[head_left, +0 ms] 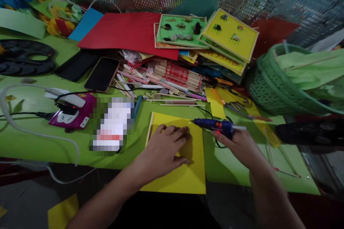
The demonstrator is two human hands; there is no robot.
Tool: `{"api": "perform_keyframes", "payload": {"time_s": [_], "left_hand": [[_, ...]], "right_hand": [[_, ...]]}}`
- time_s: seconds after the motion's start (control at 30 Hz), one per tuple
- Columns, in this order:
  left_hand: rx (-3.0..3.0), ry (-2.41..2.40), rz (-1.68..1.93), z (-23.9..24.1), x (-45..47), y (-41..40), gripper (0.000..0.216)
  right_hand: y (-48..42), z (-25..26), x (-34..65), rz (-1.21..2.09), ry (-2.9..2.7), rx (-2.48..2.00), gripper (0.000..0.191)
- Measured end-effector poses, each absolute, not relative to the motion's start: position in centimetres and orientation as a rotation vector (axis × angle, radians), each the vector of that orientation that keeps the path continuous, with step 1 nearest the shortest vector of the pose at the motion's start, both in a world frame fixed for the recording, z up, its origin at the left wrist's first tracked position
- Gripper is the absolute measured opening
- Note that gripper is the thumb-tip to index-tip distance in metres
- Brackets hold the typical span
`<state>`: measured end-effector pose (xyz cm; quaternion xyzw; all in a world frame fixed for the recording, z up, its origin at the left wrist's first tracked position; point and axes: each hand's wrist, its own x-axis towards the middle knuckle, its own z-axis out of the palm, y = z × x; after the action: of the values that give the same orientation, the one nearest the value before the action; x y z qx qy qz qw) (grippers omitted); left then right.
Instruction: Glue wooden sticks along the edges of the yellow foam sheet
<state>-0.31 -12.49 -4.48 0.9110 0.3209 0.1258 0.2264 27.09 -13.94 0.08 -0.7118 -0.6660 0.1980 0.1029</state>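
A yellow sheet of card [193, 171] lies at the table's front edge, with a thin wooden stick [149, 128] along its left side. My left hand [168, 145] rests on this card, palm down and fingers spread, holding nothing. In my right hand [239, 145] is a blue hot glue gun [212, 124], gripped by its handle. Its nozzle points left over the card's upper right corner, and a pale glue stick [239, 127] sticks out of its back. A red light glows on the gun near my fingers.
Behind the card lie bundled wooden sticks [177, 73], pens and scissors. Framed yellow and green pictures [232, 35] are stacked on red card [120, 30]. A green basket [264, 82] stands right; phones, a purple power strip [72, 114] and a black palette [24, 57] lie left.
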Motion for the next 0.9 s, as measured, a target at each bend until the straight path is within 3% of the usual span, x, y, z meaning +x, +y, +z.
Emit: {"api": "perform_keyframes", "payload": {"time_s": [0.9], "left_hand": [[2.506,0.890,0.303,-4.0,-0.2,-12.4,0.051]], "right_hand": [[-14.6,-0.2,27.6,0.545,-1.915,-2.145,0.041]]}}
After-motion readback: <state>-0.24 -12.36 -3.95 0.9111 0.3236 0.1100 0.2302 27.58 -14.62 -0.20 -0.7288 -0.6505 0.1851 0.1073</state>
